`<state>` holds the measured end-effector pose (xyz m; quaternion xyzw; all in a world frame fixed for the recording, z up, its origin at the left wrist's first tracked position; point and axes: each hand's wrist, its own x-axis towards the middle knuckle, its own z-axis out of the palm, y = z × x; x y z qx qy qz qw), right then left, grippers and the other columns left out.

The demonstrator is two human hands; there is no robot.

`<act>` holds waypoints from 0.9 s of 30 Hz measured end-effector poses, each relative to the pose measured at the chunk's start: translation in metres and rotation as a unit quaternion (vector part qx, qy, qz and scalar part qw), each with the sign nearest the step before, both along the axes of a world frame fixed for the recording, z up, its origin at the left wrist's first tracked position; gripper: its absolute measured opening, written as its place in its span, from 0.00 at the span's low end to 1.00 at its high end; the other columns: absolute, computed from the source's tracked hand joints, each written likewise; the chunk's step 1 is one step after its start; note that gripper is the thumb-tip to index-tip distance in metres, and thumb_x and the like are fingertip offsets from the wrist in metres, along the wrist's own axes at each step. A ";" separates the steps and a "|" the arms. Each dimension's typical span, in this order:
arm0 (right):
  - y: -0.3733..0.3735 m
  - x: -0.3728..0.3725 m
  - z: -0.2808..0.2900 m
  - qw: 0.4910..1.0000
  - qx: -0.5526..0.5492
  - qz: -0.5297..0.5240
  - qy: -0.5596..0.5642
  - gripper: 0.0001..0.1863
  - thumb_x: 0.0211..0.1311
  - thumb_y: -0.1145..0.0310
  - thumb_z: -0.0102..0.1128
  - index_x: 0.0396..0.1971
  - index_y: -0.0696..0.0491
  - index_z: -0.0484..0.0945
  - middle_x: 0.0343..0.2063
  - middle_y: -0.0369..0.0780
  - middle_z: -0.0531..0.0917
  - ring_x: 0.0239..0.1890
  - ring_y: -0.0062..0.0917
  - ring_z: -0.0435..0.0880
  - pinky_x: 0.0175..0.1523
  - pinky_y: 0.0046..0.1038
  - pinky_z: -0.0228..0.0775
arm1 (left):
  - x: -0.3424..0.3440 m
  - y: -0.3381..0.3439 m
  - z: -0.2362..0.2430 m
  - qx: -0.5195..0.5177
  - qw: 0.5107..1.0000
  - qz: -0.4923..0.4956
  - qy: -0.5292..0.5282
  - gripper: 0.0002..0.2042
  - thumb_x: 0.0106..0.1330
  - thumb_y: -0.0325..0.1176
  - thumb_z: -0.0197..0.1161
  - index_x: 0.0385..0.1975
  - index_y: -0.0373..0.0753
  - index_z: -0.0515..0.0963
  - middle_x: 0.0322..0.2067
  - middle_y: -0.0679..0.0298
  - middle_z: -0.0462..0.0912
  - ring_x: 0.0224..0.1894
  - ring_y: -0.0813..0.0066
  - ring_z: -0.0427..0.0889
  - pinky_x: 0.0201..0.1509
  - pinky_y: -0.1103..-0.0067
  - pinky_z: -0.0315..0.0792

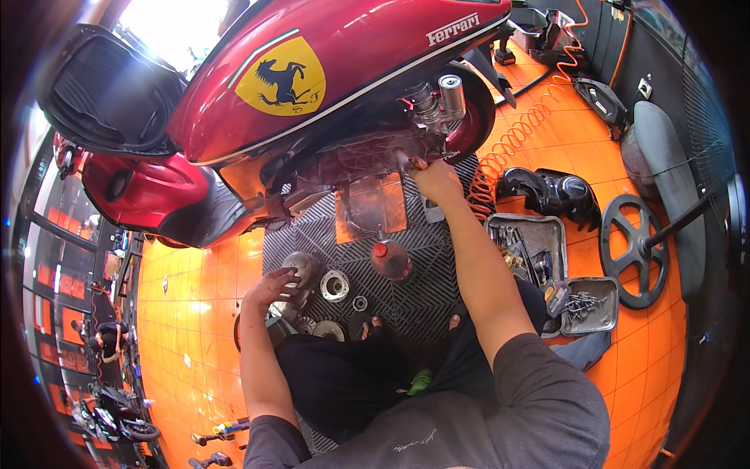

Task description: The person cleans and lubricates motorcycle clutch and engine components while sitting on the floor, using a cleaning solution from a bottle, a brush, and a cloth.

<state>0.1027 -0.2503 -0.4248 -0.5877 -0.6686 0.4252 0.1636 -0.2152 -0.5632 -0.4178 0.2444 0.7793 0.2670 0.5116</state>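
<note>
A red scooter with its seat raised stands in front of me, its engine and drive casing exposed low on the side. My right hand is closed at the rear end of that casing, around something small that I cannot make out. Lower left, my left hand lies with fingers stretched against a dull, round metal part on the black ribbed mat. Beside it are a round metal flange and a large nut. A red-capped bottle stands between my arms.
To the right are a tray of tools, a smaller tray of bolts, a black plastic cover and a round-based stand. A coiled orange air hose runs behind. Power tools lie lower left on orange tiles.
</note>
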 end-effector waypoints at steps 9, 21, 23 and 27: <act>0.011 0.022 -0.012 0.993 0.044 -0.065 0.087 0.31 0.52 0.47 0.60 0.45 0.61 0.80 0.46 0.56 0.80 0.51 0.47 0.80 0.55 0.40 0.71 | -0.002 -0.005 0.002 0.010 1.000 0.009 0.018 0.26 0.69 0.44 0.57 0.61 0.34 0.66 0.49 0.58 0.81 0.39 0.67 0.84 0.38 0.75 0.77; 0.010 0.034 -0.055 0.988 -0.088 -0.070 0.107 0.30 0.52 0.46 0.61 0.39 0.62 0.82 0.41 0.54 0.83 0.45 0.44 0.84 0.47 0.38 0.75 | 0.014 0.004 0.005 -0.004 1.000 -0.012 0.020 0.26 0.68 0.47 0.59 0.59 0.36 0.69 0.50 0.59 0.80 0.42 0.69 0.83 0.43 0.74 0.75; 0.013 0.031 -0.060 0.991 -0.044 -0.100 0.082 0.28 0.50 0.49 0.64 0.33 0.63 0.82 0.35 0.53 0.84 0.41 0.41 0.85 0.46 0.38 0.74 | 0.016 0.007 0.006 0.004 1.000 -0.015 0.007 0.26 0.67 0.48 0.59 0.59 0.36 0.69 0.50 0.60 0.80 0.41 0.69 0.83 0.43 0.73 0.75; 0.014 0.026 -0.053 0.989 -0.081 -0.067 0.102 0.31 0.50 0.46 0.63 0.37 0.63 0.82 0.36 0.54 0.84 0.39 0.43 0.86 0.44 0.37 0.76 | 0.025 0.013 0.009 -0.008 1.000 -0.027 0.014 0.26 0.68 0.48 0.58 0.58 0.36 0.69 0.50 0.59 0.80 0.42 0.68 0.83 0.45 0.72 0.74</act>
